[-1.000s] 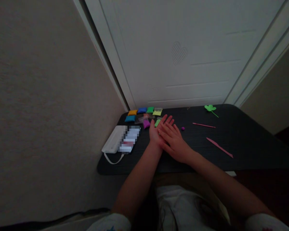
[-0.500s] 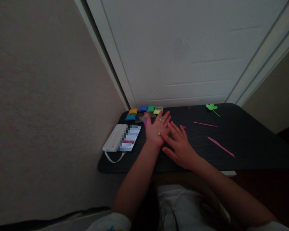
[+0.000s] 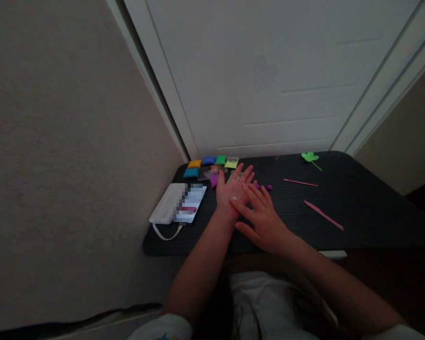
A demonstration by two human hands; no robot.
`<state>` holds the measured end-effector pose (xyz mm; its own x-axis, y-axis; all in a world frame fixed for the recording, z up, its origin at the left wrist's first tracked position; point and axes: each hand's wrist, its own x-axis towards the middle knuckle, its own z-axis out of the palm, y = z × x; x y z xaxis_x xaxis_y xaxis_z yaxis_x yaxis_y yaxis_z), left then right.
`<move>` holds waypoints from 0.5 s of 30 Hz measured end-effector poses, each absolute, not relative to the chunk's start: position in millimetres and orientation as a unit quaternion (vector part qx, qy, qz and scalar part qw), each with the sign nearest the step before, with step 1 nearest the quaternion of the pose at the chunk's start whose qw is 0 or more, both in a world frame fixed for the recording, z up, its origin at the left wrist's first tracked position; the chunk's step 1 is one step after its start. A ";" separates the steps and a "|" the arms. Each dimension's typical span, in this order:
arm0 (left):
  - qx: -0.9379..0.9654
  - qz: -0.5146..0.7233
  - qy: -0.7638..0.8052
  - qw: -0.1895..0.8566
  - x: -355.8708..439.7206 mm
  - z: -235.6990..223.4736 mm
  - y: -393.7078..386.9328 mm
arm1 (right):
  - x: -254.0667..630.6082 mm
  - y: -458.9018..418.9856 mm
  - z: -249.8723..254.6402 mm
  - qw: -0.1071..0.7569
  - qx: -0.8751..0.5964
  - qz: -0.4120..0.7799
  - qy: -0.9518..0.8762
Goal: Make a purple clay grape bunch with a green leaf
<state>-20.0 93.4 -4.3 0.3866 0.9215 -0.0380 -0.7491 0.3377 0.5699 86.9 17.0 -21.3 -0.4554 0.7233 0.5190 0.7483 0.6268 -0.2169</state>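
My left hand (image 3: 230,191) lies palm up above the table, its fingers spread. On that palm sits a small bit of light green clay (image 3: 234,199), partly covered by a fingertip. My right hand (image 3: 264,212) reaches across from the right with fingers stretched out, its index finger touching the palm at the clay. Just beyond the hands are small purple balls (image 3: 269,188), one of them partly hidden by my right fingers. A purple packet (image 3: 213,181) shows beside my left thumb.
On the dark table (image 3: 368,208) lie a pink pointed modelling tool (image 3: 324,216), a thin pink stick tool (image 3: 300,182) and a green clover shape (image 3: 310,157). Several colored clay packets, including an orange one (image 3: 194,164), sit at back left. A phone (image 3: 195,200) is cabled to a white box (image 3: 170,203).
My right index finger has slid slightly toward my left wrist over the palm, covering more of the green clay. More of the purple balls shows past my fingers.
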 end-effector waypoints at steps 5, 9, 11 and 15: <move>0.245 0.527 0.171 0.796 -17.6 -8.7 89.8 | 87.8 19.2 -23.8 0.303 -0.458 -0.022 -0.835; 0.240 0.542 0.175 0.786 -17.2 -7.4 88.1 | 88.7 17.0 -26.5 0.295 -0.445 -0.022 -0.845; 0.238 0.535 0.189 0.788 -16.5 -6.2 87.5 | 87.8 15.8 -26.7 0.298 -0.448 -0.018 -0.843; 0.247 0.529 0.188 0.790 -16.6 -5.3 87.4 | 86.0 13.8 -26.2 0.305 -0.452 -0.014 -0.838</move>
<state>-16.6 87.4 -5.3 0.3700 0.9283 -0.0368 -0.7423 0.3192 0.5891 86.0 13.8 -26.2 -0.4054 0.7494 0.5235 0.7668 0.5905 -0.2516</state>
